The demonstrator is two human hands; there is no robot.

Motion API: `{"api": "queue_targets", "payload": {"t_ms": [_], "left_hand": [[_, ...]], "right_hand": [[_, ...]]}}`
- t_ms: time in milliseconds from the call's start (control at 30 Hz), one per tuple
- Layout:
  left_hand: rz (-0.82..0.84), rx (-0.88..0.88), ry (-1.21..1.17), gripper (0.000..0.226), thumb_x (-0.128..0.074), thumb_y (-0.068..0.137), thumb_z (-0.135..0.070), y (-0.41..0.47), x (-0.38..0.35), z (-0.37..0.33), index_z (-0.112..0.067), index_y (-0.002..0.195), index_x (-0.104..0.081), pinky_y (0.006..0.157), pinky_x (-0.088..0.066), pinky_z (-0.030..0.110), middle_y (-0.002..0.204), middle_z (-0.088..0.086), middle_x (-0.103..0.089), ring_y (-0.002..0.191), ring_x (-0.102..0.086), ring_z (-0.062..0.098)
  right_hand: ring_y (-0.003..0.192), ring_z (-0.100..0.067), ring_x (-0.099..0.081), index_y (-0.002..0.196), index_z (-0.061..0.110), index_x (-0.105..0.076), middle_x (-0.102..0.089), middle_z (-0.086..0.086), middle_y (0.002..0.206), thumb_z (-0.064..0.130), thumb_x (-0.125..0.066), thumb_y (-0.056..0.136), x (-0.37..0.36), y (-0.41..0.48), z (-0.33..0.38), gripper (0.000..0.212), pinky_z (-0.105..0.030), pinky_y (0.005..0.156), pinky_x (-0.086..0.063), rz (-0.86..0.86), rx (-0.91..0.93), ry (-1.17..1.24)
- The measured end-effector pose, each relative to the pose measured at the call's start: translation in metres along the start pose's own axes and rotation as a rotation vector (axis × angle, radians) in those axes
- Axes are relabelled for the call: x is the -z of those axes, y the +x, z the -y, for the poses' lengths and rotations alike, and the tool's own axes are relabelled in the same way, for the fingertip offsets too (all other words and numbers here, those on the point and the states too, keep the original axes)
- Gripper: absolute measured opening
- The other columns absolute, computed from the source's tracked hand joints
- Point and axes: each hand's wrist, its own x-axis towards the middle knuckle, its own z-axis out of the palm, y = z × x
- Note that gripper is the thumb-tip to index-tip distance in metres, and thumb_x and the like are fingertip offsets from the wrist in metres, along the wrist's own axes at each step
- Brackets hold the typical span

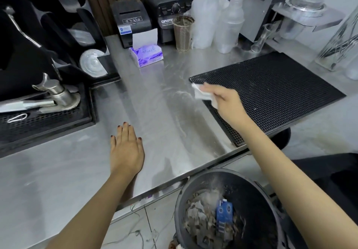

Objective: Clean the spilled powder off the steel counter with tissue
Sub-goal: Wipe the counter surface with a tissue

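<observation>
The tissue (201, 94) is pinched in the right grip (226, 101) by the mat (271, 86). The left grip (126, 148) is laid flat on the surface (153, 101).

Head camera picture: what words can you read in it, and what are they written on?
"ORIM" in white on the blender; the rest hides behind the cup.
Small line under it: too small to read.
Tissue pack: one curly purple word, too blurred to read for sure.
Sticker on the printer: too small to read.
Blue carton in the bin: print too blurred to read.
</observation>
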Motion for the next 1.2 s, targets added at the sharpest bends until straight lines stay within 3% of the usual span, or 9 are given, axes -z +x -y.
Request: {"api": "queue_targets", "payload": {"t_ms": [100, 167, 333, 433, 567, 733, 800, 967, 1200], "left_hand": [[-0.014, -0.013, -0.002, 0.052, -0.019, 0.099, -0.027, 0.001, 0.001, 0.000, -0.008, 0.146, -0.011, 0.117, -0.004, 0.038, 0.156, 0.006, -0.007, 0.144, -0.001, 0.020], [-0.022, -0.013, 0.004, 0.052, -0.019, 0.099, -0.028, 0.000, 0.000, 0.000, -0.009, 0.146, -0.012, 0.117, -0.003, 0.037, 0.156, 0.005, -0.008, 0.144, -0.002, 0.019], [-0.033, -0.008, 0.002, 0.052, -0.019, 0.098, -0.027, 0.004, -0.001, 0.002, -0.010, 0.146, -0.012, 0.117, -0.003, 0.036, 0.156, 0.004, -0.007, 0.144, -0.001, 0.017], [-0.027, -0.003, 0.007, 0.051, -0.020, 0.098, -0.027, 0.003, 0.000, 0.004, -0.010, 0.146, -0.012, 0.117, -0.003, 0.036, 0.156, 0.003, -0.007, 0.144, -0.001, 0.017], [-0.028, 0.000, 0.005, 0.052, -0.020, 0.098, -0.027, 0.003, 0.001, 0.003, -0.009, 0.146, -0.014, 0.117, -0.004, 0.037, 0.156, 0.004, -0.008, 0.144, -0.002, 0.018], [-0.018, -0.002, 0.003, 0.052, -0.020, 0.098, -0.028, 0.003, 0.001, 0.003, -0.009, 0.146, -0.014, 0.117, -0.005, 0.038, 0.156, 0.005, -0.008, 0.144, -0.003, 0.019], [-0.023, -0.005, 0.003, 0.052, -0.020, 0.098, -0.028, 0.003, 0.000, 0.004, -0.008, 0.146, -0.014, 0.117, -0.005, 0.039, 0.156, 0.005, -0.009, 0.144, -0.003, 0.019], [-0.018, -0.004, 0.006, 0.052, -0.020, 0.098, -0.028, 0.003, -0.002, 0.003, -0.007, 0.146, -0.015, 0.117, -0.006, 0.040, 0.156, 0.007, -0.010, 0.144, -0.004, 0.021], [-0.017, -0.008, 0.000, 0.052, -0.019, 0.098, -0.028, 0.001, -0.001, 0.000, -0.008, 0.146, -0.013, 0.117, -0.004, 0.039, 0.156, 0.006, -0.008, 0.144, -0.002, 0.020]], "right_hand": [[0.120, -0.019, -0.051, 0.116, 0.003, -0.062, -0.055, -0.019, 0.129, -0.012, -0.047, 0.087, -0.034, 0.075, -0.019, 0.036, -0.016, 0.102, -0.034, 0.056, -0.061, -0.071], [0.123, -0.025, -0.049, 0.125, 0.008, -0.055, -0.050, -0.016, 0.135, -0.006, -0.045, 0.089, -0.056, 0.109, -0.043, 0.040, -0.016, 0.099, -0.034, 0.246, -0.149, -0.256], [0.134, -0.026, -0.035, 0.133, 0.016, -0.047, -0.041, -0.009, 0.144, -0.002, -0.040, 0.088, -0.074, 0.131, -0.068, 0.049, -0.033, 0.112, -0.026, 0.381, -0.210, -0.465], [0.133, -0.025, -0.037, 0.130, 0.012, -0.051, -0.044, -0.011, 0.141, -0.008, -0.037, 0.088, -0.067, 0.109, -0.058, 0.048, -0.029, 0.112, -0.026, 0.393, -0.194, -0.420], [0.124, -0.024, -0.047, 0.112, -0.007, -0.060, -0.056, -0.024, 0.125, -0.018, -0.040, 0.085, -0.052, 0.045, -0.051, 0.036, 0.001, 0.098, -0.025, 0.409, -0.075, -0.237], [0.123, -0.005, -0.043, 0.114, 0.006, -0.063, -0.055, 0.001, 0.125, -0.023, -0.037, 0.079, -0.017, -0.044, -0.054, 0.052, 0.001, 0.103, -0.020, 0.523, -0.034, -0.222], [0.125, 0.000, -0.043, 0.114, 0.017, -0.063, -0.055, 0.010, 0.124, -0.025, -0.035, 0.075, 0.000, -0.080, -0.059, 0.064, -0.010, 0.110, -0.025, 0.547, -0.066, -0.193], [0.113, 0.010, -0.052, 0.098, 0.049, -0.066, -0.063, 0.035, 0.105, -0.020, -0.035, 0.080, 0.037, -0.115, -0.036, 0.078, -0.010, 0.103, -0.035, 0.436, -0.169, -0.034], [0.115, -0.013, -0.052, 0.109, -0.003, -0.063, -0.060, -0.008, 0.116, -0.019, -0.040, 0.085, -0.009, 0.019, -0.009, 0.038, -0.002, 0.098, -0.031, 0.032, 0.040, -0.101]]}}
